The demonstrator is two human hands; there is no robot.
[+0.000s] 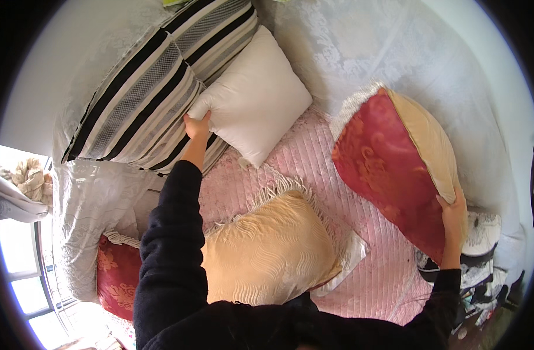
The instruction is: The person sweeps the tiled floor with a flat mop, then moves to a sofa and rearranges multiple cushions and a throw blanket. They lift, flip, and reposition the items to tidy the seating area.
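Note:
My left hand [198,124] grips one corner of a plain white cushion [258,96], thumb on top, fingers hidden beneath. My right hand [454,216] pinches the near end of a red and gold cushion [387,162] with pale fringe at its far corner. That cushion is tilted, showing both its red patterned face and its gold side. Two striped black, white and grey cushions [136,105] lean at the upper left, partly behind the white one. Close to my body lies a gold wavy-textured cushion [271,249] with white fringe.
Everything rests on a seat with a pink quilted cover [363,258]. Pale lace-patterned fabric [359,39] drapes the back and sides. Another red cushion [118,275] is partly hidden by my left sleeve. A black-and-white patterned item [479,236] sits at right; a bright window [20,262] at left.

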